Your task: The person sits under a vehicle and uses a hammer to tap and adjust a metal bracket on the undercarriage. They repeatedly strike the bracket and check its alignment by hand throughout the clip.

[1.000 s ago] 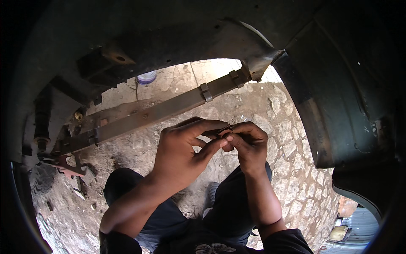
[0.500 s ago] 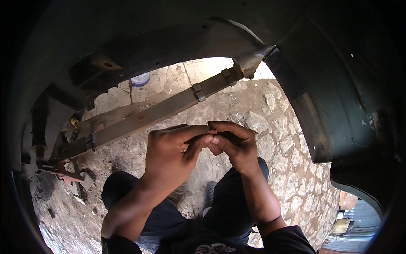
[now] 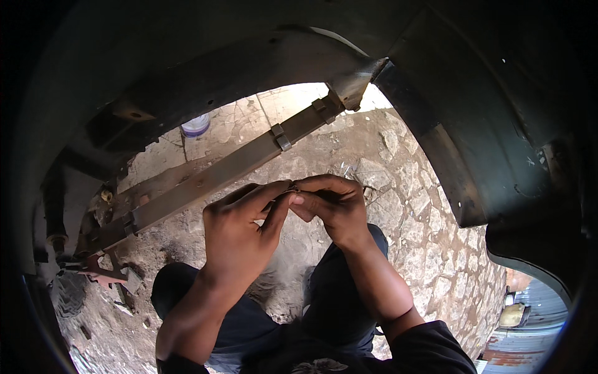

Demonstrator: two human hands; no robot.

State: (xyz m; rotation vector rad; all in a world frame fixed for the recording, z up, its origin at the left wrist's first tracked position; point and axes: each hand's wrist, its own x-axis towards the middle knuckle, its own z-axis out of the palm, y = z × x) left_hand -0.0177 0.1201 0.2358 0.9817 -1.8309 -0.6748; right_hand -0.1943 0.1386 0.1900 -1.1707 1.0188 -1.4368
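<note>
My left hand (image 3: 242, 218) and my right hand (image 3: 333, 209) meet fingertip to fingertip in the middle of the view, above my knees. Thumb and forefinger of each are pinched around a small dark piece (image 3: 293, 188), mostly covered by the fingertips; its kind cannot be made out. Just beyond the hands a leaf spring (image 3: 212, 172), long, rusty brown and banded with clips (image 3: 281, 137), runs slantwise from lower left to upper right. Neither hand touches it. At its upper right end it joins a metal bracket (image 3: 349, 90).
Dark vehicle bodywork (image 3: 430, 149) arches overhead and down the right side. A shock absorber (image 3: 55, 206) hangs at the left, near a reddish metal part (image 3: 103, 274). Below lies rough stone ground (image 3: 411, 249). A white and purple tub (image 3: 195, 126) stands beyond the spring.
Both hands have shifted slightly left in the view, still pinched together. The surroundings have shifted a little with the head's movement.
</note>
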